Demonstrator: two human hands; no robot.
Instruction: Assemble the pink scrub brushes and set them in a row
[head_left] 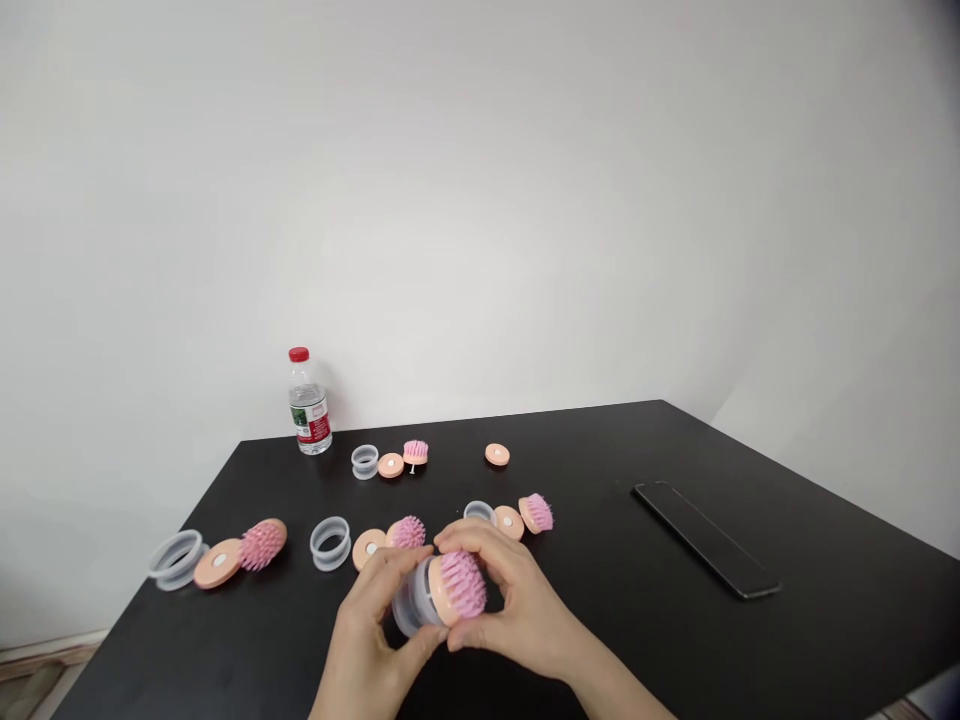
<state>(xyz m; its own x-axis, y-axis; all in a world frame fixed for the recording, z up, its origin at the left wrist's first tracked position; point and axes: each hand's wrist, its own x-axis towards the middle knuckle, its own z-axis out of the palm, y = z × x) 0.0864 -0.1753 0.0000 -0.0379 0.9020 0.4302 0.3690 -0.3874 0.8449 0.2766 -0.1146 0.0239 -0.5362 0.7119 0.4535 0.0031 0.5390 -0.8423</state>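
Close to me, over the table's front, my left hand grips a translucent ring, thumb below and fingers above. My right hand is closed round a pink-bristled brush head with a peach base. The base sits against the ring's opening, tilted with bristles to the right; whether it is fully seated I cannot tell. Just behind my hands lie a peach disc and another pink brush head, partly covered by my left fingers. Beyond my right fingers is a translucent ring.
On the black table stand similar sets: a ring at left, a ring at back, a brush head near the middle. A lone peach disc lies behind. A water bottle stands back left; a flat black panel lies right.
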